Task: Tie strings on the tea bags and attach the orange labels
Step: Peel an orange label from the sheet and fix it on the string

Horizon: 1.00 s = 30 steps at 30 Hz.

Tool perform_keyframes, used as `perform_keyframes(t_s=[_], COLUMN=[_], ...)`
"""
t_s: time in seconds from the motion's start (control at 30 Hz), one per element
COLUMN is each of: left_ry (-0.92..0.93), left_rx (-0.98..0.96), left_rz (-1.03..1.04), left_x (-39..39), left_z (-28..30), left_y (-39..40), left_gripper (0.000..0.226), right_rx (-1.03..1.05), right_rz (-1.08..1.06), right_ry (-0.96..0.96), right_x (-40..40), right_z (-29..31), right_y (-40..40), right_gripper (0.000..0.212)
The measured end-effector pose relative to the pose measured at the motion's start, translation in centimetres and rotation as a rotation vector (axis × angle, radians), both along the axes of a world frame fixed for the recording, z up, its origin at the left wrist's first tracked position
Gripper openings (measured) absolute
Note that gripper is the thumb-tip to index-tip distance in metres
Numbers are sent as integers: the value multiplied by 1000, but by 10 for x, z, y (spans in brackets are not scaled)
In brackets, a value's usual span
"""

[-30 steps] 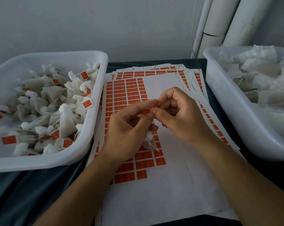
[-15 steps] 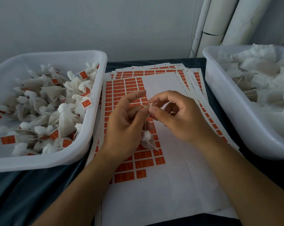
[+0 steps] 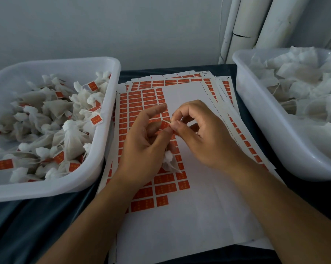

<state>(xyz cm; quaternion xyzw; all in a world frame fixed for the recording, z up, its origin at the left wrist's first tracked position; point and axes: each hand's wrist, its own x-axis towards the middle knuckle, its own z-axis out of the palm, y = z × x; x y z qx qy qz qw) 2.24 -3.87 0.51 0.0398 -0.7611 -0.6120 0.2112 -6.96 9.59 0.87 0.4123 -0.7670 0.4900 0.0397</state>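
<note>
Over the sheet of orange labels point(image 3: 142, 103), both my hands meet at the centre of the table. My left hand point(image 3: 143, 147) holds a small white tea bag point(image 3: 169, 162) that hangs below its fingers, with its index finger raised. My right hand point(image 3: 197, 134) pinches the thin string point(image 3: 169, 121) between thumb and forefinger, right against my left thumb. An orange label point(image 3: 163, 125) shows between the fingers of both hands; which hand holds it I cannot tell.
A white tub point(image 3: 96, 180) at the left holds several tied tea bags with orange labels. Another white tub point(image 3: 256, 111) at the right holds several plain tea bags. Label sheets are stacked on a dark cloth point(image 3: 27, 225). White pipes point(image 3: 242, 25) stand at the back right.
My hands have drawn slightly apart at the fingertips. The left index finger has lifted and straightened, and the string now shows between the thumbs. The tea bag still hangs below.
</note>
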Motion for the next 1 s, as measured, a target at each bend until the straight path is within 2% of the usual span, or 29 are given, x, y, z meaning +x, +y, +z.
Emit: perform_keyframes(t_s=[0.23, 0.53, 0.8, 0.87, 1.0], left_ry=[-10, -17, 93, 150, 210], left_rx=[-117, -224, -307, -384, -466], left_rz=[62, 115, 232, 286, 384], left_x=[-1, -4, -2, -3, -5], left_z=[-4, -7, -5, -4, -5], left_y=[3, 3, 9, 12, 16], left_gripper=[45, 39, 40, 36, 12], right_rx=[-46, -174, -295, -304, -308], right_rz=[-38, -113, -155, -170, -187], right_ry=[-76, -150, -197, -207, -209], right_x=[1, 1, 3, 3, 2], right_z=[-1, -1, 2, 2, 1], right_y=[-1, 0, 1, 0, -1], right_gripper=[6, 10, 12, 15, 18])
